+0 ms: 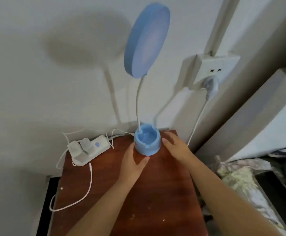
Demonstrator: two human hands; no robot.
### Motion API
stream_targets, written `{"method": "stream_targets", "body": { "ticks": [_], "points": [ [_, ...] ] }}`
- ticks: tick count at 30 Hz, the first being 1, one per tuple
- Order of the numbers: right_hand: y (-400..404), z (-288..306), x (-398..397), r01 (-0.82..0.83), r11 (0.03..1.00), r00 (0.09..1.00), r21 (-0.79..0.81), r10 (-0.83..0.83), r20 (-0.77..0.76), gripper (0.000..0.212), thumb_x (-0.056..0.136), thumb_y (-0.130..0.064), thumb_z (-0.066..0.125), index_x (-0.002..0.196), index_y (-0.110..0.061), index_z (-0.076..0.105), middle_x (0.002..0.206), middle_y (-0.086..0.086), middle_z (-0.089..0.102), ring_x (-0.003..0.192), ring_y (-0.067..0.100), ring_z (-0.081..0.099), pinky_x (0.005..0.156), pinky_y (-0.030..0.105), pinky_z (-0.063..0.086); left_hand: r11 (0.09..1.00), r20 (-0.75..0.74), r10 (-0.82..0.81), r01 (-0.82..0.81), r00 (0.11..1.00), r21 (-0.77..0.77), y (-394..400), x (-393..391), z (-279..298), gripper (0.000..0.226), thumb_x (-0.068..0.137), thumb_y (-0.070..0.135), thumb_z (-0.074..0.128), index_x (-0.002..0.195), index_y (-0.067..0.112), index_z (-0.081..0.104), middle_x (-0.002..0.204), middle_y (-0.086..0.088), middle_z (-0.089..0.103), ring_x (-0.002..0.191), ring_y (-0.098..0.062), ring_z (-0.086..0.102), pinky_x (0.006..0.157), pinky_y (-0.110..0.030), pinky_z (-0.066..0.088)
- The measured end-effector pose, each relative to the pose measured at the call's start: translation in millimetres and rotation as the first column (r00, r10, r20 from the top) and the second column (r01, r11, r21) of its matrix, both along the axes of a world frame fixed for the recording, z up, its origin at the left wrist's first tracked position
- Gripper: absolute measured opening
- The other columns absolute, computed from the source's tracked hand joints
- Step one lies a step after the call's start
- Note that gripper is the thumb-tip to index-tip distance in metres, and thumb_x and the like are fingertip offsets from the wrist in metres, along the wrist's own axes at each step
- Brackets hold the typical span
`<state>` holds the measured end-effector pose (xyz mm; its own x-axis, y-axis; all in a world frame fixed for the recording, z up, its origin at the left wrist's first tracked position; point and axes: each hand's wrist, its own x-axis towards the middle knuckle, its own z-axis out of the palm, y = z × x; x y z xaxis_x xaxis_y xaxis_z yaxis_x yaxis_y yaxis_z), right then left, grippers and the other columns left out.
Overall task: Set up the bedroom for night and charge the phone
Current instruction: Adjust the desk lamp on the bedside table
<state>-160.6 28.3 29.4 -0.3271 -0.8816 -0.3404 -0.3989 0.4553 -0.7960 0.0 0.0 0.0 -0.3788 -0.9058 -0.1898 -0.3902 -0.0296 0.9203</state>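
A blue desk lamp stands at the back of a brown wooden nightstand point(164, 193). Its round base point(147, 142) is a cup shape, and a white gooseneck rises to a blue disc head point(146, 40) in front of the wall. My left hand point(133, 160) touches the base's front left side with thumb and fingers spread. My right hand point(176, 145) lies flat just right of the base, fingers straight. A white power strip point(89, 149) with two white plugs sits at the table's back left. A loose white charging cable point(86, 188) trails from it over the left edge. No phone is in view.
A white wall socket point(213, 70) on the right holds a grey plug point(211, 86) whose white cord drops behind the nightstand. A bed with patterned bedding point(241, 178) lies to the right. The white wall stands close behind the lamp.
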Motion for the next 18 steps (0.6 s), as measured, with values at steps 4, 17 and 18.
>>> {"method": "stream_targets", "body": {
  "ticks": [4, 17, 18],
  "points": [
    [-20, -25, -12, 0.04, 0.999, 0.985, -0.02, -0.036, 0.169, 0.036, 0.094, -0.02, 0.041, 0.13, -0.016, 0.039, 0.137, 0.004, 0.043, 0.128, 0.02, 0.037, 0.103, 0.021, 0.025, 0.997, -0.132, 0.052, -0.06, 0.99, -0.058, -9, -11, -15, 0.062, 0.067, 0.021, 0.072, 0.106, 0.053, 0.036, 0.116, 0.014, 0.051, 0.116, -0.01, 0.05, 0.097, -0.028, 0.043],
    [28, -2, 9, -0.075, 0.996, 0.934, -0.057, 0.09, 0.346, 0.034, 0.092, -0.014, 0.043, 0.126, -0.018, 0.044, 0.126, 0.008, 0.042, 0.117, 0.015, 0.04, 0.103, 0.029, 0.033, 0.994, -0.119, -0.075, 0.084, 0.99, 0.072, 11, 13, 16, 0.065, 0.055, 0.035, 0.074, 0.109, 0.049, 0.041, 0.117, 0.015, 0.052, 0.115, -0.01, 0.05, 0.095, -0.028, 0.047],
    [37, 6, 14, -0.066, 0.996, 0.933, -0.062, 0.083, 0.35, 0.032, 0.092, -0.015, 0.044, 0.124, -0.02, 0.046, 0.127, 0.006, 0.044, 0.118, 0.017, 0.042, 0.103, 0.031, 0.035, 0.991, -0.117, -0.085, 0.096, 0.989, 0.094, 17, 18, 26, 0.064, 0.058, 0.03, 0.076, 0.109, 0.047, 0.041, 0.117, 0.015, 0.053, 0.116, -0.011, 0.05, 0.091, -0.018, 0.048]
  ]
}}
